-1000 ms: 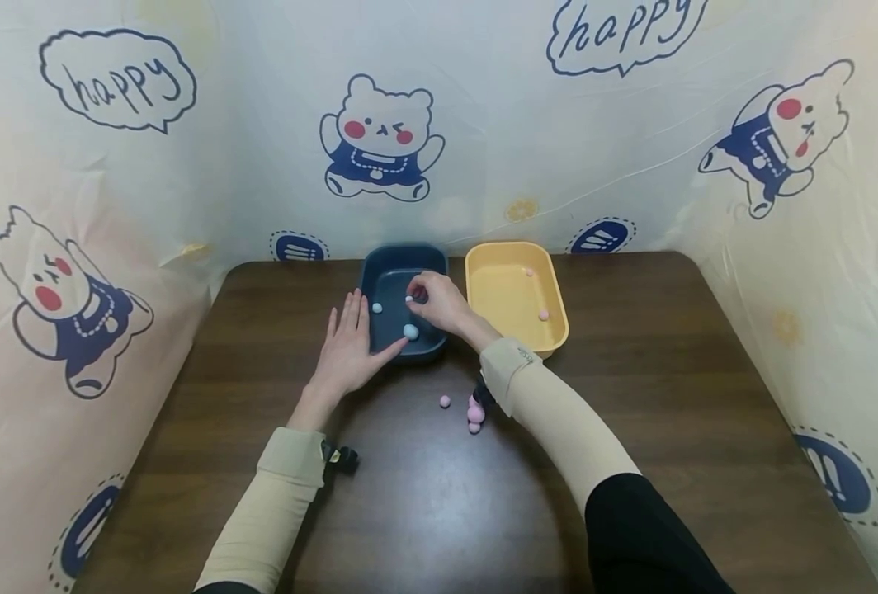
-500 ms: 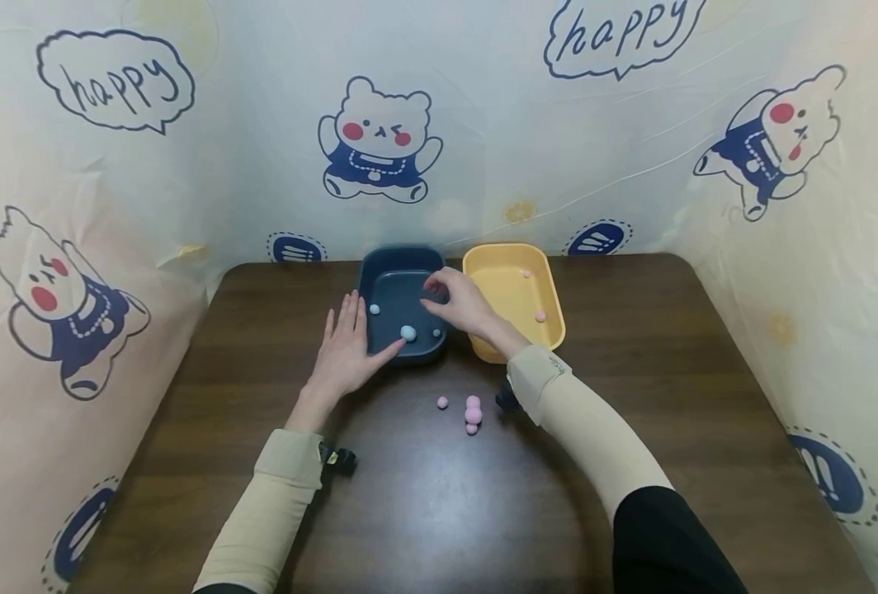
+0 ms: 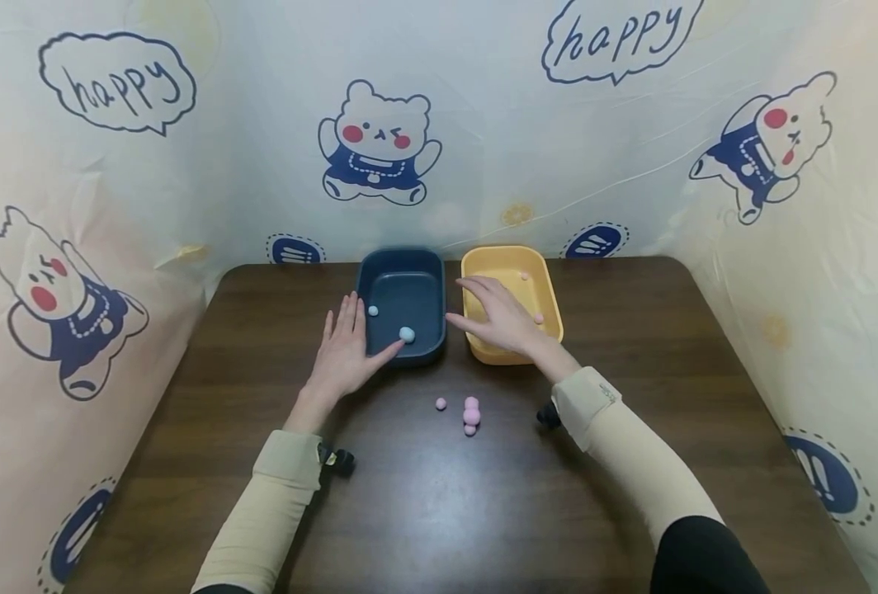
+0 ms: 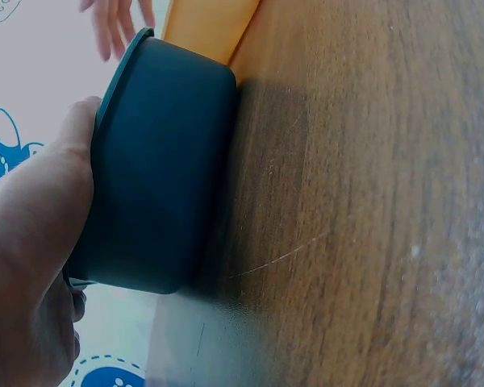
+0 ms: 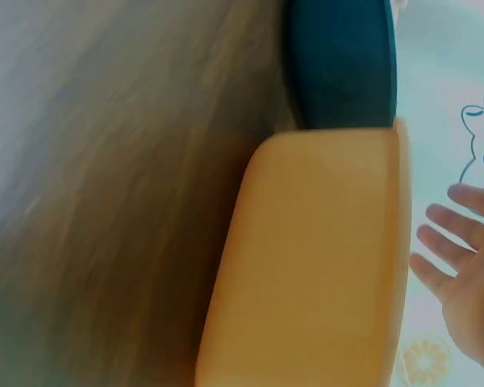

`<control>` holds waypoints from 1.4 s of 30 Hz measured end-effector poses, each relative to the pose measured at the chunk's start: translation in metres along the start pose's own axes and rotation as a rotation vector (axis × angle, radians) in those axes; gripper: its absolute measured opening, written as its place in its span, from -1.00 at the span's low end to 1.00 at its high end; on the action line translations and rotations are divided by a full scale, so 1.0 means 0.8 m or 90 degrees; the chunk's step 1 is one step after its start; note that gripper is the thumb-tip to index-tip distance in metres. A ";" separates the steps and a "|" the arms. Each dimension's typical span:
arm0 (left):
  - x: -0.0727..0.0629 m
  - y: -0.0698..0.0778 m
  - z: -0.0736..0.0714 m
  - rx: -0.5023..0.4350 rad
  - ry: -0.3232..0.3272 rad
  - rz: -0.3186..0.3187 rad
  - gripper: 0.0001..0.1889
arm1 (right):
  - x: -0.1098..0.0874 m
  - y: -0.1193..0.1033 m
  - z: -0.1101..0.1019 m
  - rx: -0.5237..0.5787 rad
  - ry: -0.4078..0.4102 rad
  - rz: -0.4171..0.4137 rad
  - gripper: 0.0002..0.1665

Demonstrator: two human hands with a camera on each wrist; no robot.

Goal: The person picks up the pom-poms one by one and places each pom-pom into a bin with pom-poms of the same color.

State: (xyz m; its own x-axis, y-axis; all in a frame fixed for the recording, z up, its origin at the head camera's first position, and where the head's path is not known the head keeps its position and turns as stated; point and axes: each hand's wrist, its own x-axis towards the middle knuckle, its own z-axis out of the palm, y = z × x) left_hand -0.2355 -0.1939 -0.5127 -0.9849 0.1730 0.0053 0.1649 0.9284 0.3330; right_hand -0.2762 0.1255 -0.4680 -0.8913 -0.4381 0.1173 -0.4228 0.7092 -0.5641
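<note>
My left hand [image 3: 341, 351] rests against the left side of a dark blue tub [image 3: 439, 285], fingers straight and thumb stretched across its front rim. The left wrist view shows that thumb lying along the top of the tub's wall [image 4: 157, 161]. Inside are a small pale blue ball [image 3: 373, 311] and a larger pale blue ball [image 3: 407, 335] near the thumb tip. Over the yellow tub [image 3: 498, 262] hovers my right hand [image 3: 502, 318], fingers spread and holding nothing. A pink ball [image 3: 539, 318] and a smaller pink ball [image 3: 524, 276] lie in the yellow tub.
Between the forearms, a single pink ball [image 3: 441, 404] lies on the brown table [image 3: 409, 511]. Beside it is a short row of touching pink balls [image 3: 472, 415]. A printed cloth [image 3: 476, 165] hangs behind and around the table.
My right hand opened, let a small pale blue ball go in the blue tub, and moved right over the yellow tub. That ball no longer shows. My left hand stayed put.
</note>
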 end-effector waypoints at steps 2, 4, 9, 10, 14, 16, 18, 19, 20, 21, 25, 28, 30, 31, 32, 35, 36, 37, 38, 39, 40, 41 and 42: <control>0.000 0.000 0.000 -0.004 -0.005 -0.001 0.34 | -0.009 0.007 -0.003 -0.040 0.000 -0.007 0.02; 0.000 -0.001 0.000 -0.008 -0.006 -0.002 0.34 | -0.016 0.014 -0.005 -0.079 0.006 -0.020 0.07; 0.000 -0.002 -0.001 -0.010 0.000 0.000 0.33 | -0.034 0.032 -0.011 -0.151 0.017 -0.032 0.18; 0.000 -0.002 0.000 -0.009 -0.001 0.001 0.33 | -0.037 0.036 -0.013 -0.157 0.019 -0.028 0.20; 0.001 -0.003 0.001 -0.007 -0.003 0.005 0.33 | -0.056 0.047 -0.020 -0.148 0.020 0.003 0.26; 0.000 -0.002 0.001 -0.007 -0.007 0.005 0.33 | -0.067 0.053 -0.022 -0.149 0.025 0.012 0.27; 0.000 -0.002 0.001 -0.005 -0.010 0.005 0.33 | -0.075 0.060 -0.024 -0.157 0.032 0.013 0.27; -0.001 -0.001 0.000 -0.005 -0.011 0.005 0.33 | -0.079 0.064 -0.025 -0.162 0.035 0.013 0.28; -0.001 -0.001 0.000 -0.004 -0.012 0.005 0.33 | -0.083 0.067 -0.026 -0.166 0.038 0.014 0.28; -0.001 -0.001 0.000 -0.003 -0.012 0.005 0.33 | -0.086 0.071 -0.027 -0.172 0.041 0.015 0.29; -0.001 -0.001 -0.002 -0.008 -0.010 0.004 0.32 | -0.094 0.082 -0.032 -0.174 0.035 0.029 0.32; -0.002 0.000 -0.003 -0.009 -0.007 0.004 0.32 | -0.098 0.089 -0.034 -0.174 0.021 0.043 0.34; -0.002 0.000 -0.003 -0.008 -0.006 0.005 0.32 | -0.101 0.093 -0.035 -0.175 0.013 0.054 0.35; -0.001 0.000 -0.003 -0.006 -0.005 0.005 0.32 | -0.102 0.095 -0.035 -0.175 0.011 0.060 0.36; -0.001 0.000 -0.003 -0.006 -0.004 0.005 0.32 | -0.103 0.097 -0.035 -0.175 0.010 0.066 0.37; -0.001 0.000 -0.002 -0.010 -0.005 0.004 0.32 | -0.104 0.102 -0.034 -0.171 0.004 0.086 0.39; -0.001 0.000 -0.002 -0.011 -0.006 0.004 0.32 | -0.105 0.103 -0.034 -0.170 0.000 0.092 0.40; 0.000 0.000 -0.002 -0.012 -0.007 0.004 0.32 | -0.105 0.104 -0.033 -0.170 -0.005 0.097 0.41; 0.000 0.000 -0.002 -0.013 -0.009 0.004 0.32 | -0.106 0.106 -0.033 -0.170 -0.011 0.101 0.42; 0.000 0.000 -0.002 -0.013 -0.010 0.003 0.32 | -0.106 0.107 -0.032 -0.168 -0.015 0.105 0.42; 0.000 0.000 -0.002 -0.013 -0.010 0.003 0.32 | -0.107 0.107 -0.032 -0.165 -0.019 0.107 0.42; -0.001 -0.001 -0.002 -0.012 -0.010 0.003 0.32 | -0.107 0.108 -0.032 -0.163 -0.022 0.109 0.42; -0.001 -0.001 -0.002 -0.012 -0.010 0.003 0.32 | -0.108 0.108 -0.032 -0.160 -0.024 0.110 0.42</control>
State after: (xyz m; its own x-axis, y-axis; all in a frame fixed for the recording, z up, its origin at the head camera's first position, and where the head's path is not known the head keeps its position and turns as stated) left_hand -0.2353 -0.1951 -0.5111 -0.9831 0.1829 -0.0071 0.1688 0.9213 0.3504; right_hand -0.2400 0.2387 -0.5062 -0.9489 -0.3156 0.0041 -0.2967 0.8873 -0.3532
